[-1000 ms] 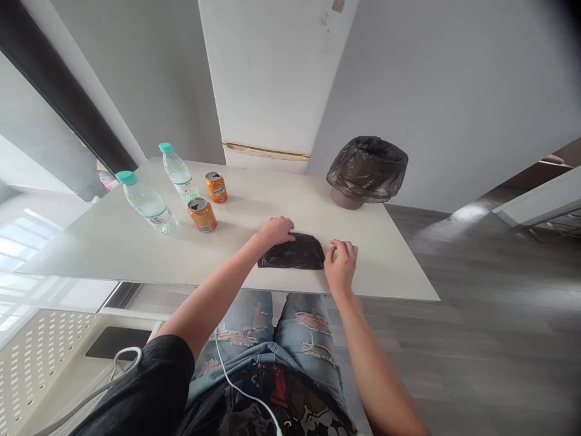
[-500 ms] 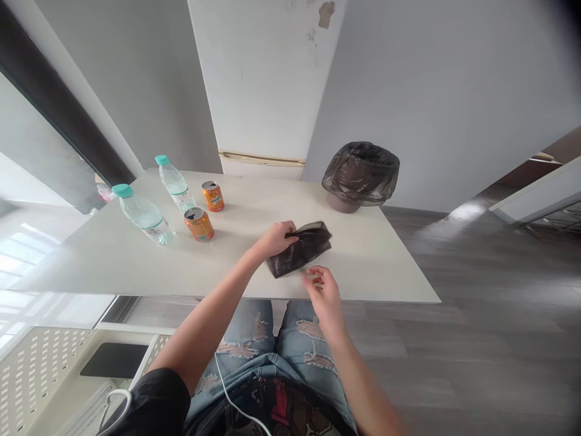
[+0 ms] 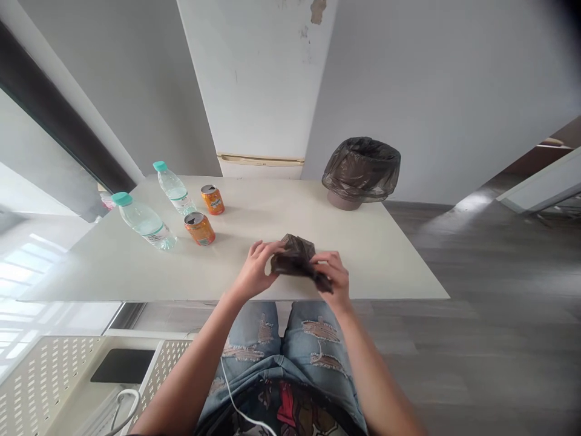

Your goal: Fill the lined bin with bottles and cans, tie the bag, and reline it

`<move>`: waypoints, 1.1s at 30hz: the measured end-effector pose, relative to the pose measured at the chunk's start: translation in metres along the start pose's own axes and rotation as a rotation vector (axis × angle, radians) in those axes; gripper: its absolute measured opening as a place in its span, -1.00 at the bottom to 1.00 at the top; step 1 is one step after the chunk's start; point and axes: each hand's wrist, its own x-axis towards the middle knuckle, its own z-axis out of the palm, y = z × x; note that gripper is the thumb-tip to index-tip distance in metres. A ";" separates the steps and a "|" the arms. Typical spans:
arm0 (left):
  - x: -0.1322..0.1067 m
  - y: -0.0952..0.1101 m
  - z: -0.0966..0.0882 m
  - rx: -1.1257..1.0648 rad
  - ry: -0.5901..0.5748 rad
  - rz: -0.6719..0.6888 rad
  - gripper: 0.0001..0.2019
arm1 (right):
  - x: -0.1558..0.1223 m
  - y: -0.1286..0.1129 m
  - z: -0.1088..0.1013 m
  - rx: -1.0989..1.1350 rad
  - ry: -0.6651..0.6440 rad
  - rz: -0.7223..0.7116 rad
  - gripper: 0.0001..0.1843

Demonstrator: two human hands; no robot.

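Note:
Between my hands, above the near edge of the white table [image 3: 254, 218], is a folded black plastic bag [image 3: 295, 257]. My left hand [image 3: 258, 266] pinches its left end between thumb and fingers. On the other side my right hand [image 3: 333, 278] grips the right end, where a bunched part of the bag hangs over the fingers, slightly blurred. Toward the back right stands a small brown bin [image 3: 344, 201], its rim covered by a black bin liner [image 3: 363, 169] folded down over the outside.
On the table's left stand two clear bottles with teal caps, a nearer bottle [image 3: 145, 223] and a farther bottle [image 3: 175, 189]. Beside them are two orange cans, a front can [image 3: 200, 228] and a back can [image 3: 212, 200]. A perforated cream basket [image 3: 59, 369] holds a dark phone-like slab [image 3: 123, 366].
My right hand has come up and taken hold of the bag's right end. The bag has turned and bunched up between both hands. My left hand has shifted slightly left and nearer to me.

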 end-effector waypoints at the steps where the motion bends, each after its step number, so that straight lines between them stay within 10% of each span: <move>1: -0.009 0.002 -0.001 0.044 -0.029 0.020 -0.31 | -0.005 -0.003 -0.002 -0.062 -0.100 -0.094 -0.93; 7: -0.044 -0.004 -0.003 0.102 -0.171 0.103 -0.50 | -0.024 0.001 -0.001 -0.063 -0.463 -0.168 -0.69; 14: -0.029 -0.005 -0.007 -0.067 -0.106 -0.007 -0.85 | -0.024 0.000 0.000 -0.046 -0.234 0.090 -0.66; 19: -0.002 0.014 -0.002 -0.187 -0.118 -0.217 -0.65 | -0.009 0.003 0.008 0.162 -0.179 0.488 -0.82; 25: 0.000 0.000 0.024 -0.147 -0.019 -0.448 -0.62 | 0.005 0.011 0.022 0.039 -0.174 0.647 -0.55; 30: -0.012 0.002 0.034 0.126 0.172 -0.337 -0.50 | 0.001 0.011 0.032 -0.113 -0.099 0.621 -0.33; 33: -0.011 0.008 0.033 0.214 0.098 -0.101 -0.52 | -0.001 0.009 0.034 -0.243 -0.074 0.511 -0.29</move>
